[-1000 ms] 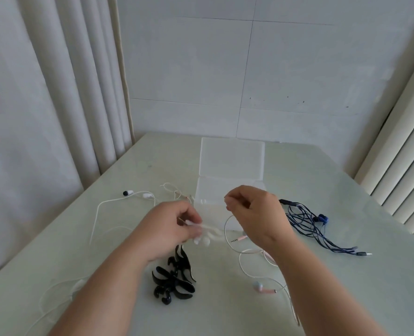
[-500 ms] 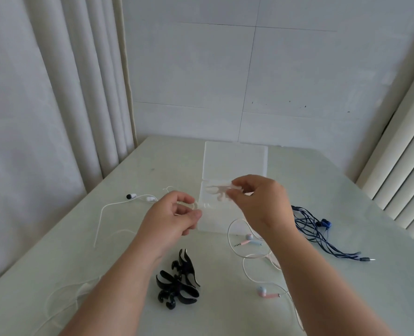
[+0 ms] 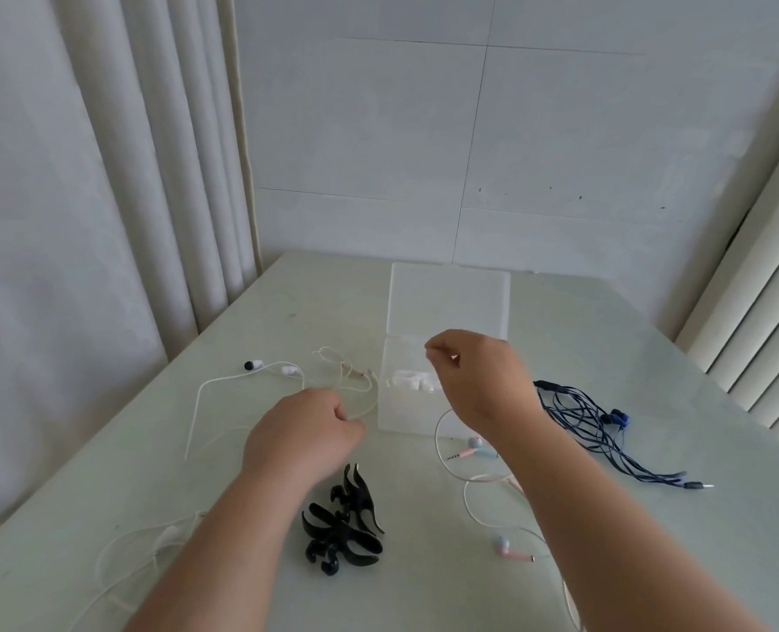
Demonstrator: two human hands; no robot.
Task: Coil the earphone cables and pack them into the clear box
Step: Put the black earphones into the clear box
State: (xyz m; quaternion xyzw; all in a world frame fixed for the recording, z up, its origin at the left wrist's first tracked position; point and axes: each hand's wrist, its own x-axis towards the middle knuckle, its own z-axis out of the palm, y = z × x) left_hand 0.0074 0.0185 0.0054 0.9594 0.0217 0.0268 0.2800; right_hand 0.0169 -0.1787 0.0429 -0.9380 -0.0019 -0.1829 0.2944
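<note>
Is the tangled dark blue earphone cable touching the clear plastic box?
Apart. The head view shows the dark blue earphone cable lying right of the clear plastic box, with bare table and the right hand between them.

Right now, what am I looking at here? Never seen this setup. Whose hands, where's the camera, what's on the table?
No machine here: a person's bare hands, filmed by a wide-angle camera worn on the head, looking down. The right hand hovers over the open clear box, which holds a white coiled earphone. The left hand has a closed grip at a white cable. On the table lie blue earphones, pink earphones and black cable winders.
</note>
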